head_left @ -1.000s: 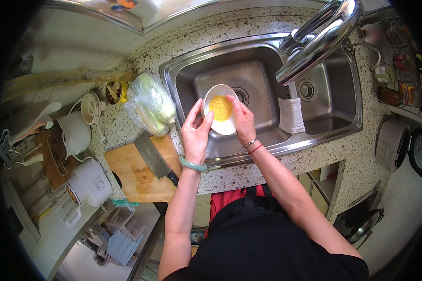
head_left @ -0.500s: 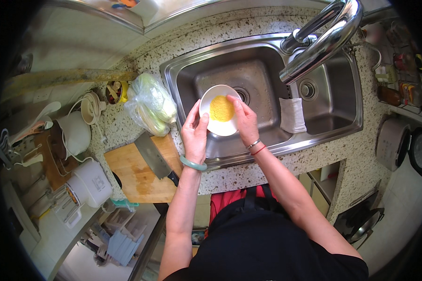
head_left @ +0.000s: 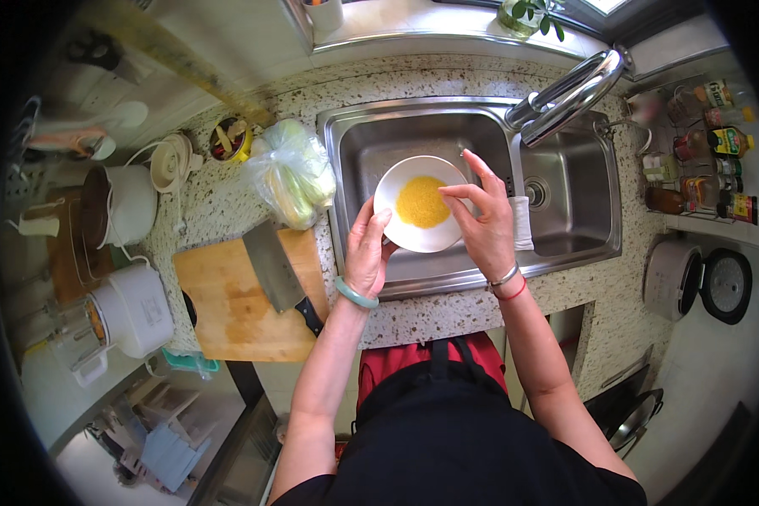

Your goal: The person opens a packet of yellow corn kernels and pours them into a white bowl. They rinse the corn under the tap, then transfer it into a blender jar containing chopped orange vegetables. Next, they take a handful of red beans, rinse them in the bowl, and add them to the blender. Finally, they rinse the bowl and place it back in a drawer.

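Note:
Over the larger basin of the steel sink (head_left: 434,110), my left hand (head_left: 367,257) grips a white bowl (head_left: 394,190) by its left side, thumb on the rim. Fine yellow grains (head_left: 422,202) lie in the bowl's middle. At the bowl's right side is my right hand (head_left: 487,226), its thumb and forefinger pinched together just above the inner wall and another finger stretched away. Whatever sits in that pinch is too small to make out. A bracelet and a red cord circle the right wrist; a green bangle is on the left.
Left of the sink lie a bag of green vegetables (head_left: 293,173) and a cutting board (head_left: 219,291) bearing a cleaver (head_left: 271,266). A curved faucet (head_left: 582,93) rises behind the sink. A pale cloth (head_left: 522,223) hangs over the divider. Jars (head_left: 729,139) and an open rice cooker (head_left: 673,278) stand right.
My right hand has let go of the bowl's rim and turned into a pinch with a finger raised. The bowl stays in my left hand. The view has shifted, showing more windowsill.

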The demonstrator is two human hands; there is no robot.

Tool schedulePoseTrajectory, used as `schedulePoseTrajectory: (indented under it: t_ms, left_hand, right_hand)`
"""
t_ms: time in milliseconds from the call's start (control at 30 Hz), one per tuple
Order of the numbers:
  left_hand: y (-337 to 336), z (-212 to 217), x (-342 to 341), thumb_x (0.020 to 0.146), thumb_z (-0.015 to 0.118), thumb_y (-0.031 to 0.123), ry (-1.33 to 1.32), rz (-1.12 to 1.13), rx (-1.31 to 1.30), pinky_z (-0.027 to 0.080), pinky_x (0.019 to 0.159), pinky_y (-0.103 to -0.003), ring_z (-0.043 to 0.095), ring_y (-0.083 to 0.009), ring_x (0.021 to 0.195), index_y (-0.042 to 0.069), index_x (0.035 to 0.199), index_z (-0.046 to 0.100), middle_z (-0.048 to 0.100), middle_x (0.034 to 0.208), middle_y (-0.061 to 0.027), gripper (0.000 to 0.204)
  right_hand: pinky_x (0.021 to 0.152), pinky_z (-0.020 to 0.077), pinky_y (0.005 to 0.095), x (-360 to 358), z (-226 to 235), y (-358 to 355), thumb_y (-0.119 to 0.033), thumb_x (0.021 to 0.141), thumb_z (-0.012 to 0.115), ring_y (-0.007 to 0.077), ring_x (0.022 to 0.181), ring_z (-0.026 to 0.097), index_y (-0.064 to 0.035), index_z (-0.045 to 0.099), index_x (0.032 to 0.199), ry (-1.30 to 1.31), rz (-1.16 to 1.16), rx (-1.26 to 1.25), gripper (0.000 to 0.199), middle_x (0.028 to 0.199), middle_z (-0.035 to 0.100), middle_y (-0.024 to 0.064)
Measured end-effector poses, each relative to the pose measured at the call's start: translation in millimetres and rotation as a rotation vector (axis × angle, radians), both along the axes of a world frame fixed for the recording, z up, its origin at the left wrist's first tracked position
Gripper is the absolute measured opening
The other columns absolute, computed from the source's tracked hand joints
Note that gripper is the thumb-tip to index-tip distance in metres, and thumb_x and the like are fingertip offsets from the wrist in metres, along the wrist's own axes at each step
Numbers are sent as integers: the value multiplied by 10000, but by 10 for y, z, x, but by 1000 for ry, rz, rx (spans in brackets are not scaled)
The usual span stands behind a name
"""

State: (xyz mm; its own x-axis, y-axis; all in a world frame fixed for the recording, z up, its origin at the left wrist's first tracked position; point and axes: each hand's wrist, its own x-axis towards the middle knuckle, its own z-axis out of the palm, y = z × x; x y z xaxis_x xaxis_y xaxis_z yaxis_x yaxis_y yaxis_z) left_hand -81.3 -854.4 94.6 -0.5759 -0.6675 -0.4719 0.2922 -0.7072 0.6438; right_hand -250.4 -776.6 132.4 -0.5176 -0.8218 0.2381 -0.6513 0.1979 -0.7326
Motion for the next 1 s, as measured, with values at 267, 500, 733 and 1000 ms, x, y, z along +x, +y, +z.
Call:
schedulePoseTrajectory:
  t_ms: [267,500,733,1000]
  left_hand:
    - [210,444,388,955,579,296,-43,78,-47,543,898,-359,615,-161,1088,122,1318,526,601,1225,-37,406]
    - [628,762,888,959,579,301,-41,273,-96,593,765,-292,637,-141,1024,127,1337,522,616,1173,-32,421]
    - [966,1059,1556,966,576,320,-48,444,-123,599,735,-303,641,-141,1017,121,1322,525,619,1158,-42,411]
    - [1017,1480,2440,954,585,352,-13,613,-184,567,837,-355,632,-163,1049,120,1258,549,623,1149,-45,383]
  right_hand:
    - [990,418,400,321,383,24,-66,720,762,301,1189,535,-119,706,854,90,131,-118,155,1361,552,90]
    - [979,410,402,767,612,93,-50,729,743,292,1161,546,-106,692,888,107,316,-206,176,1275,603,75]
    - [872,402,379,1408,917,90,-62,743,731,218,878,576,-143,693,940,192,507,-289,216,853,629,-5]
    - [790,454,349,2366,1327,-204,18,761,669,201,765,607,-94,688,986,-54,721,-331,252,866,645,52]
